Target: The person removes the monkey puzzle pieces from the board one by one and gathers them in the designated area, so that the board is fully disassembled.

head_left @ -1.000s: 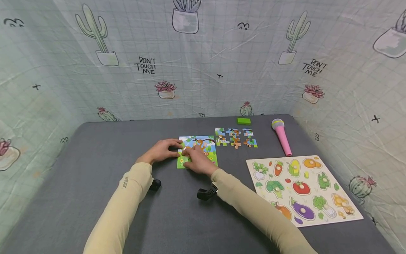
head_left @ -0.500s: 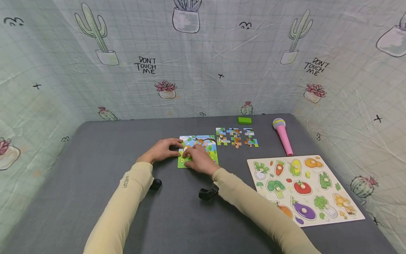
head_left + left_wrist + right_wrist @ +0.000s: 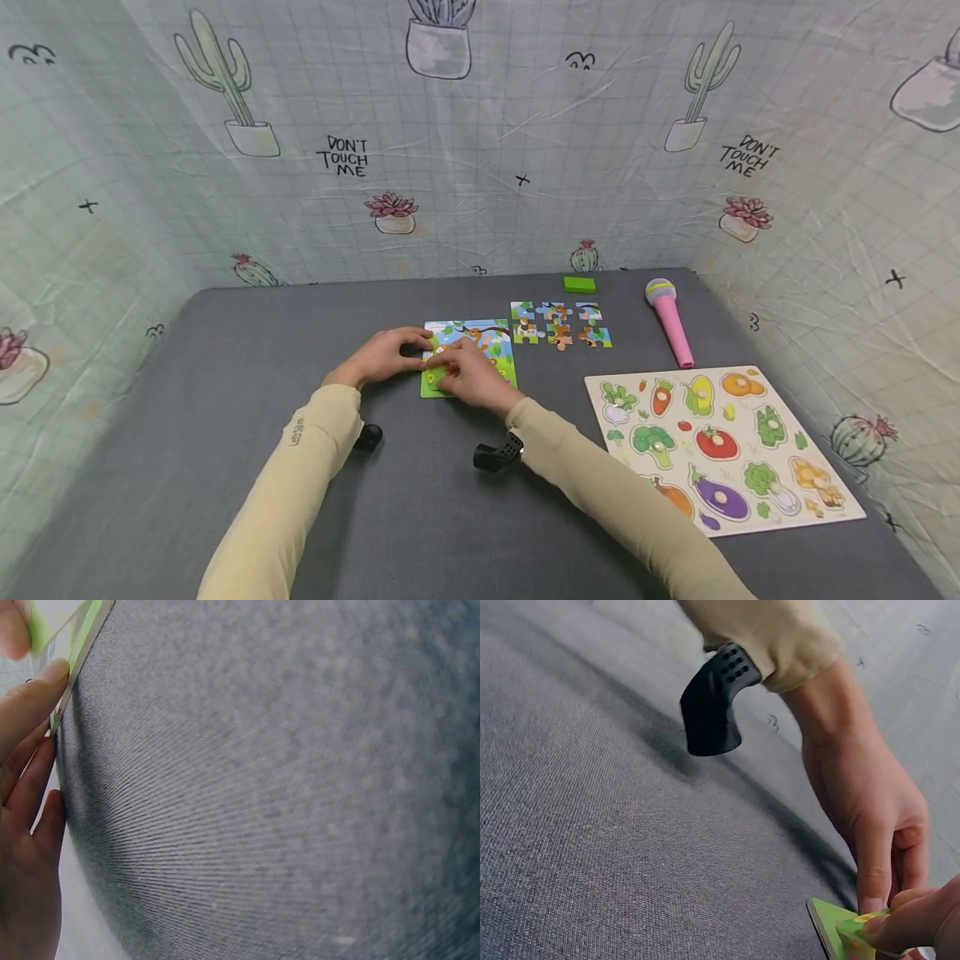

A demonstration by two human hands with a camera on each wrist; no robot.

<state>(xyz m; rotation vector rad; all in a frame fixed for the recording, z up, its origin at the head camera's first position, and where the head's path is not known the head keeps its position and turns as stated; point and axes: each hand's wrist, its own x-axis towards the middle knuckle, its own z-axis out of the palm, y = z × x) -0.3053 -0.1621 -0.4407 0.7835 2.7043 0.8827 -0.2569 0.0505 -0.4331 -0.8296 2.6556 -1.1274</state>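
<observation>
My left hand (image 3: 382, 354) rests at the left edge of a picture puzzle board (image 3: 501, 350) with a monkey scene on green and blue. In the left wrist view its thumb (image 3: 34, 705) touches the board's edge, the other fingers lying fairly straight beside it. Over the lower left of the board, my right hand (image 3: 476, 375) pinches a small green puzzle piece (image 3: 849, 928) with a yellow flower, seen tilted against the board in the right wrist view. My right hand covers part of the picture. Several loose jigsaw pieces (image 3: 558, 335) lie in two rows right of the board.
A green block (image 3: 579, 285) sits at the back, and a pink toy microphone (image 3: 671, 325) lies to the right. In front of it is a wooden vegetable puzzle (image 3: 678, 396), partly behind my right sleeve. Printed cloth walls (image 3: 465, 150) enclose the grey table (image 3: 420, 500).
My right hand's fingertips have shifted slightly left over the lower left of the board. The left hand and the loose pieces have stayed in place.
</observation>
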